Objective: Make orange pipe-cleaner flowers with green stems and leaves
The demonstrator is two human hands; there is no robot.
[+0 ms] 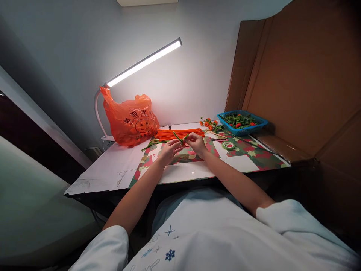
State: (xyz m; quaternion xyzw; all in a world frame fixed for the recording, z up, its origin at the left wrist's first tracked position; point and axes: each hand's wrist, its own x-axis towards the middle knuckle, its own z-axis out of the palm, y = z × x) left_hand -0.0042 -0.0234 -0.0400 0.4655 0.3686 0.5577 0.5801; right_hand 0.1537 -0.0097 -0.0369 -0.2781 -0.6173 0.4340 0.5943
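Above the middle of the table, both my hands meet around a small piece of green pipe cleaner [177, 136] with a bit of orange at its base. My left hand [170, 149] has its fingers closed on the lower left of the piece. My right hand [196, 144] pinches it from the right, by a short green tip. Just behind my hands lies a bundle of orange pipe cleaners [166, 134]. Green pipe cleaners [149, 145] lie to the left of my left hand. A roll of green tape [228, 145] rests to the right of my right hand.
An orange plastic bag [131, 120] stands at the back left under a lit lamp [145, 63]. Orange flowers [208, 123] lie at the back, beside a blue basket [244, 130] of green and orange pieces. Cardboard [299, 82] walls the right side of the table [98, 171].
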